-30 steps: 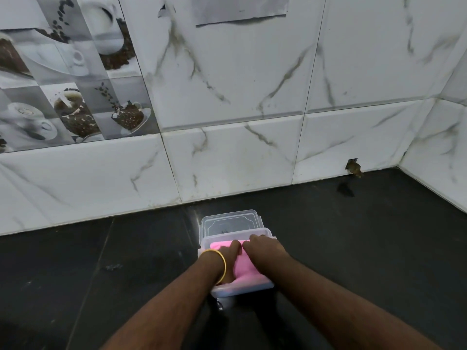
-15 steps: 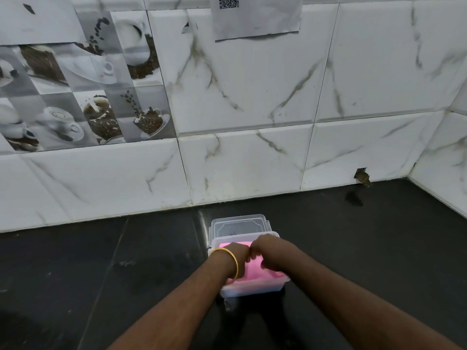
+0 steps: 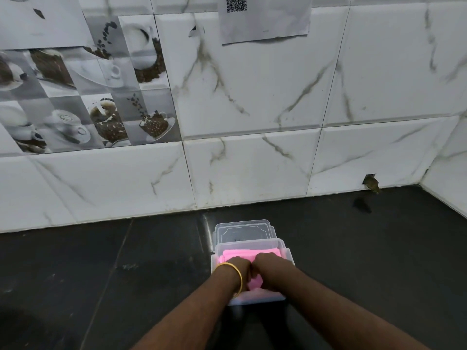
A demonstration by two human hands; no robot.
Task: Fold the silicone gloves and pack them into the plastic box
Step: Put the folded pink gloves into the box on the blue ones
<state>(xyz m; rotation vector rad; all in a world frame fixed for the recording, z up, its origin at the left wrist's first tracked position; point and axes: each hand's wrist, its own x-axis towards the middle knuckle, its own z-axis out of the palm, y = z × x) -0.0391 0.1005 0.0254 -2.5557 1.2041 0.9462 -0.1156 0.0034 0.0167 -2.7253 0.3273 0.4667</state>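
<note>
A clear plastic box [image 3: 288, 256] stands on the black counter in front of me. Folded pink silicone gloves [image 3: 250, 253] lie inside it, filling it almost to the rim. My left hand [image 3: 238, 270], with a gold bangle on the wrist, and my right hand [image 3: 269, 267] rest side by side on the near part of the gloves, fingers curled down onto the pink material. The near half of the gloves is hidden under both hands. The box's clear lid [image 3: 243, 231] lies flat just behind the box.
The black counter [image 3: 126, 274] runs left and right of the box. A white marble-tiled wall [image 3: 252, 160] rises close behind the lid and turns a corner at the far right. A sheet with a QR code [image 3: 265, 18] hangs on the wall.
Both hands have slid back toward me over the gloves, so more pink shows at the far end of the box. The camera view has tilted upward.
</note>
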